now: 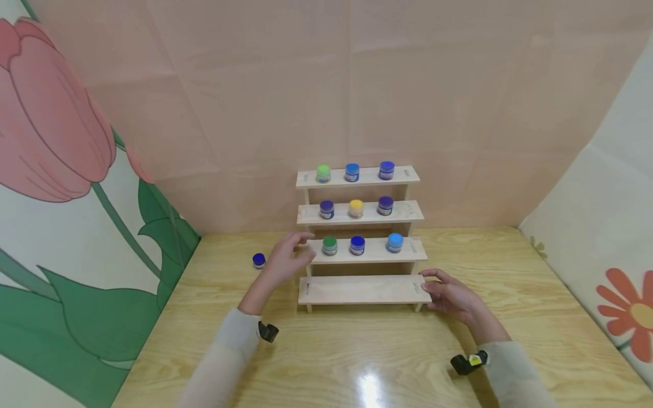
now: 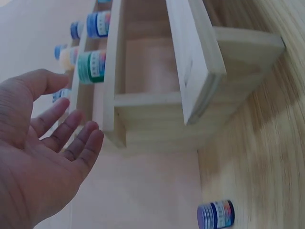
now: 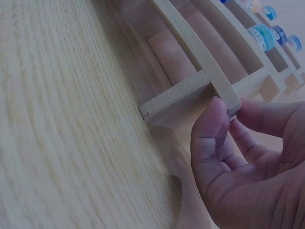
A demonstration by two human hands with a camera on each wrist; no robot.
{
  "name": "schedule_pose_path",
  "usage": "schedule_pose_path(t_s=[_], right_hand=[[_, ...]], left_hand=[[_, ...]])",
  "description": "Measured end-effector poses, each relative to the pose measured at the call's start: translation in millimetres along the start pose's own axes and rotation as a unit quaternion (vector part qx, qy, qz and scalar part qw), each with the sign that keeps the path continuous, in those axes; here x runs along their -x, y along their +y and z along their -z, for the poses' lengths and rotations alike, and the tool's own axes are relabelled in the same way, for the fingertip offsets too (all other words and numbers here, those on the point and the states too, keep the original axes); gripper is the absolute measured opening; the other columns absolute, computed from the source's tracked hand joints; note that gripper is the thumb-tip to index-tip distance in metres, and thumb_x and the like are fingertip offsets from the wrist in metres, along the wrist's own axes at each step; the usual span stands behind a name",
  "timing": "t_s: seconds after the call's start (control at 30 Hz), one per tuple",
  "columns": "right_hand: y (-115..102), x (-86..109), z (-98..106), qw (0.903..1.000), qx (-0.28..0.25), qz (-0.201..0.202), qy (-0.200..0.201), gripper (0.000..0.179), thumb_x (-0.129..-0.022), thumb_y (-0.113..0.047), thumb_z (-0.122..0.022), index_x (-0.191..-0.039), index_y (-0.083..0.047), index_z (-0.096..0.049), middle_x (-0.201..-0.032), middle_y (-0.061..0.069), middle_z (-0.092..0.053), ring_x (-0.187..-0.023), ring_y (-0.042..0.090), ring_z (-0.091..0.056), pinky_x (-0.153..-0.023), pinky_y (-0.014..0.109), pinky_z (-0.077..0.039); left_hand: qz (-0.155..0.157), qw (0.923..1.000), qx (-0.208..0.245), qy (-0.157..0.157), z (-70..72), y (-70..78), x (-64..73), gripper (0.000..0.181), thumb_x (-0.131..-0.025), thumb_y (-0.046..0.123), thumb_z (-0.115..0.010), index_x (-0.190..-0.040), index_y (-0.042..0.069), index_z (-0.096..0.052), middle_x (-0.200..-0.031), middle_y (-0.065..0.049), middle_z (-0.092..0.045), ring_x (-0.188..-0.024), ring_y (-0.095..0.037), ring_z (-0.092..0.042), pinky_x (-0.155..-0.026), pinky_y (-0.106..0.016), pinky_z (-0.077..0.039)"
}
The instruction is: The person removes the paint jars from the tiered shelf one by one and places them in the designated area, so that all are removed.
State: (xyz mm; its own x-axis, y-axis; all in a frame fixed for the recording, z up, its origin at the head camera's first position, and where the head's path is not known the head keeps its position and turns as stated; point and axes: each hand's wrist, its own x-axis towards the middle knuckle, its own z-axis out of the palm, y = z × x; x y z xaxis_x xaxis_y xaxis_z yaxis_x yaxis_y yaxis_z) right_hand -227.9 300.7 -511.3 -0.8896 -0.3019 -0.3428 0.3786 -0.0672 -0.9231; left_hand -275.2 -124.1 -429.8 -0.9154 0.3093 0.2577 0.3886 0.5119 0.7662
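Observation:
A stepped wooden rack (image 1: 352,290) stands on the table, small lidded paint jars on its upper three tiers and none on the lowest board. My right hand (image 1: 451,296) pinches the right end of that lowest board between thumb and fingers, as the right wrist view shows at the board's corner (image 3: 228,102). On the other side, my left hand (image 1: 289,258) is beside the third tier, fingers loosely spread and holding nothing. Closest to it is the green-lidded jar (image 1: 330,247). One dark blue jar (image 1: 259,260) sits on the table to the left of the rack.
The wooden table (image 1: 326,351) meets a pink cloth backdrop (image 1: 326,85) behind the rack. Printed flower panels stand at the left (image 1: 66,238) and right (image 1: 622,272). Blue, yellow, purple and light green jars share the upper tiers.

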Motion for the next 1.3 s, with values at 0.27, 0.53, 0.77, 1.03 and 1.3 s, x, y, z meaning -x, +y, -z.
schedule_pose_path(t_s=[0.27,0.53,0.77,1.03,1.3], right_hand=[[1,0.1,0,1.0000,-0.003,0.002,0.000,0.026,-0.103,-0.013,-0.057,-0.125,-0.025,-0.053,-0.104,-0.002,-0.067,-0.085,0.012,-0.067,-0.070,0.026,-0.056],[1,-0.6,-1,1.0000,-0.004,0.004,-0.002,0.028,-0.104,-0.012,-0.056,-0.129,-0.022,-0.051,-0.104,-0.002,-0.068,-0.084,0.012,-0.067,-0.070,0.026,-0.056],[1,-1.0,-1,0.9999,-0.005,-0.003,0.013,0.029,-0.103,-0.012,-0.056,-0.131,-0.020,-0.050,-0.103,-0.002,-0.068,-0.083,0.012,-0.067,-0.069,0.025,-0.056],[2,-1.1,1,0.9999,-0.004,-0.001,0.013,0.029,-0.103,-0.012,-0.058,-0.129,-0.022,-0.051,-0.102,-0.002,-0.068,-0.083,0.012,-0.067,-0.069,0.026,-0.056],[2,-1.0,1,1.0000,-0.005,-0.001,0.008,0.028,-0.103,-0.012,-0.057,-0.129,-0.022,-0.051,-0.102,-0.003,-0.068,-0.083,0.011,-0.067,-0.070,0.026,-0.057]], left_hand=[[-0.007,0.9999,0.012,-0.010,-11.5,8.7,-6.9,0.042,-0.093,0.013,-0.072,-0.133,0.009,-0.061,-0.131,-0.008,-0.059,-0.125,-0.030,-0.055,-0.104,-0.043,-0.051],[0.012,0.9996,0.014,-0.021,-21.0,11.0,-14.8,0.044,-0.094,0.019,-0.073,-0.136,0.015,-0.059,-0.133,-0.004,-0.058,-0.127,-0.025,-0.055,-0.103,-0.039,-0.053],[0.030,0.9989,0.030,-0.021,-25.7,13.2,-18.7,0.046,-0.093,0.017,-0.074,-0.137,0.013,-0.059,-0.130,-0.003,-0.058,-0.123,-0.023,-0.058,-0.103,-0.037,-0.053],[0.039,0.9986,0.025,-0.025,-30.9,13.9,-23.2,0.046,-0.093,0.014,-0.074,-0.137,0.011,-0.059,-0.128,-0.006,-0.058,-0.114,-0.024,-0.061,-0.098,-0.036,-0.055],[0.045,0.9985,0.009,-0.031,-34.8,14.1,-27.1,0.046,-0.093,0.014,-0.074,-0.136,0.011,-0.060,-0.122,-0.005,-0.057,-0.105,-0.021,-0.059,-0.089,-0.035,-0.056]])
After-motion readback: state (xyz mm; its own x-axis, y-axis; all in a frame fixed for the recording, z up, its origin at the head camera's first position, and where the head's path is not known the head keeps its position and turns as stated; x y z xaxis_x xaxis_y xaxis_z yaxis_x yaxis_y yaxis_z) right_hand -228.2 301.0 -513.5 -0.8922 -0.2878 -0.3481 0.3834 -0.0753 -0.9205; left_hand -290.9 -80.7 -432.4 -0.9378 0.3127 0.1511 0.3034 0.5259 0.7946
